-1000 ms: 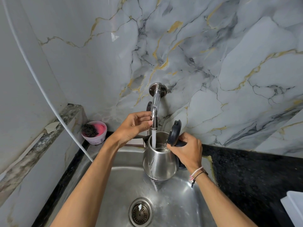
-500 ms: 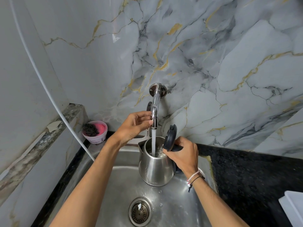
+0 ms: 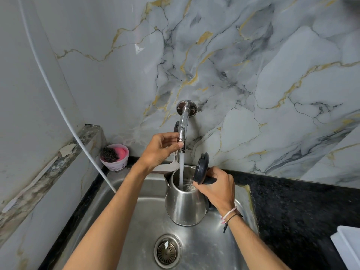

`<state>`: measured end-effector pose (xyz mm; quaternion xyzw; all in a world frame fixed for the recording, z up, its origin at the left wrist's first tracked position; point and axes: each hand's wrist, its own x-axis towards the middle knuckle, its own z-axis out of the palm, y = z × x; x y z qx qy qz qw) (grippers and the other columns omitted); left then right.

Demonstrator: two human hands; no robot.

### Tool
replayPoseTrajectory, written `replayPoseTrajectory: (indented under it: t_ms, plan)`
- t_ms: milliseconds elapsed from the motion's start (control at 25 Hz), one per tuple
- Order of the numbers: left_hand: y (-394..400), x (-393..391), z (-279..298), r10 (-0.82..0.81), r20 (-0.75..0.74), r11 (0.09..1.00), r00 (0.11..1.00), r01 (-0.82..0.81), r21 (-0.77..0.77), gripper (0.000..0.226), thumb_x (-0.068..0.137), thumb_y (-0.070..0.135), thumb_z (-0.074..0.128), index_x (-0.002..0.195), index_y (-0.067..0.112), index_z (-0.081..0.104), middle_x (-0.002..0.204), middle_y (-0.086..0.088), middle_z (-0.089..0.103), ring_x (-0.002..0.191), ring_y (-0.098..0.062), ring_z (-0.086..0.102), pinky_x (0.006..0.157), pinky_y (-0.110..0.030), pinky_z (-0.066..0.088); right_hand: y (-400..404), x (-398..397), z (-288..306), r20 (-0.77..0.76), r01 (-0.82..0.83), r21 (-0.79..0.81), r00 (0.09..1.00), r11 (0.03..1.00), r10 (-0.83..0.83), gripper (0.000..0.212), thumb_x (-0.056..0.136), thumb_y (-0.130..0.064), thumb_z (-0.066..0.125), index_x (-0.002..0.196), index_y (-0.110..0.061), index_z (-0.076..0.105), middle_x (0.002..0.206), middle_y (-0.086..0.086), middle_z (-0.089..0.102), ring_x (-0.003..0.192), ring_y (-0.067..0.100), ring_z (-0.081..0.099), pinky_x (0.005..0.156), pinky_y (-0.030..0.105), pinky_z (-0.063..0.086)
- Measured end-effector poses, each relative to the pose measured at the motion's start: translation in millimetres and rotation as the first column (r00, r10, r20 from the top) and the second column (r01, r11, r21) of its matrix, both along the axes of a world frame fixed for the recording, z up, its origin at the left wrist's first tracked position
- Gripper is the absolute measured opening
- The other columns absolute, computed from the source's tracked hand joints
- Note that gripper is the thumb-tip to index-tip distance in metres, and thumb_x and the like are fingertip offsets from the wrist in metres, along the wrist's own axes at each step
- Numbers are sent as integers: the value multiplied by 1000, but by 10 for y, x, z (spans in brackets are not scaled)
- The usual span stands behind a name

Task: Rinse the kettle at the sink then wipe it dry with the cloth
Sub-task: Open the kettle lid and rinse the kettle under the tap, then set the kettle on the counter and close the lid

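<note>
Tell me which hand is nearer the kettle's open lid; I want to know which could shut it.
The right hand. It grips the kettle handle directly beside the lid, while the left hand is up at the tap spout, above and left of the lid.

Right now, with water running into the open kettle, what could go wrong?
1. The steel kettle hangs above the steel sink in only the right hand; filling adds weight, so the grip may slip.
2. The left hand is on the chrome tap; a late shutoff could overflow.
</note>
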<state>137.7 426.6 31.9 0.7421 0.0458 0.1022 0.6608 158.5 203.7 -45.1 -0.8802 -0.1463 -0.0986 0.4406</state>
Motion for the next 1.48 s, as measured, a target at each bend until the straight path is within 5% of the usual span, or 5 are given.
replayPoseTrajectory:
  t_ms: [200,440,760,1000,1480]
  plan:
    - [-80,-6,69,111,-14,985,994,-108,133,31,88,9,78,118,1,72,111,-20,77,107,-30,72,101,-35,56,-53,-31,0,20,-10,15,1000,1000,10,43,53,-59,80,71,-21,70,67,-15,74,66,-3,70,62,31,60]
    - [-422,4,199,397,56,810,916,-378,448,12,81,20,84,84,11,76,69,2,74,59,3,66,63,-11,50,-242,-92,68,38,-29,44,999,999,28,46,53,-62,78,71,-21,70,68,-11,76,67,5,72,61,29,58]
    - [-1527,-859,-33,222,102,576,970,-215,788,92,96,70,35,161,6,20,167,-17,25,155,-27,23,126,-36,14,-1272,-195,217,77,-15,59,997,998,11,39,52,-58,83,68,-25,69,65,-17,73,67,-2,71,59,30,58]
    - [-2907,-1164,-493,-2,-54,282,999,53,958,106,89,81,19,162,5,7,171,-14,5,160,-22,1,130,-37,2,-2694,-216,249,71,-63,42,996,997,60,36,56,-53,86,67,-23,71,67,-11,75,67,4,73,64,42,60]
    - [-4321,-1277,-863,27,-141,249,990,130,960,105,90,82,18,162,7,6,169,-10,-4,159,-21,-3,130,-38,1,-4182,-307,-70,-3,-204,-16,979,979,204,51,64,-62,89,97,-28,70,85,-12,79,79,4,75,72,41,62]
